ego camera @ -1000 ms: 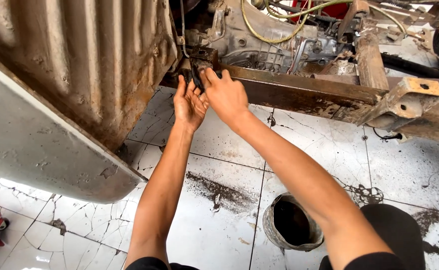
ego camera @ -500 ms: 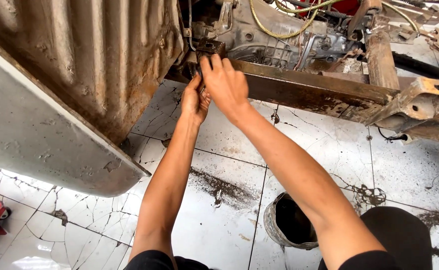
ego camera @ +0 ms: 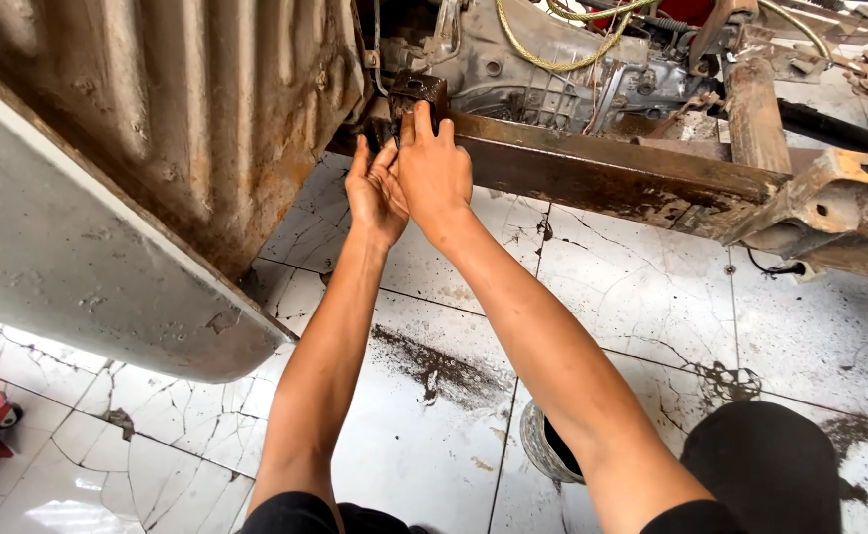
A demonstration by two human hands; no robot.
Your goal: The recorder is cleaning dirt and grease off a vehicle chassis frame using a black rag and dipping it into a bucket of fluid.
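both hands on the mount (ego camera: 417,94) atop the rail (ego camera: 592,168): right hand (ego camera: 434,173) grasps it, left hand (ego camera: 374,188) braces it, palm open. best kept square, fingers out from under.

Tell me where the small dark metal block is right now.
Upper middle of the head view: the dark metal block sits at the rusty frame rail's left end, under the right hand, beside the left hand.

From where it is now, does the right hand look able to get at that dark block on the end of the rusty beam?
Probably yes. The right hand already lies against the dark block on the rusty beam, the left hand beside it. Nothing visible stands between.
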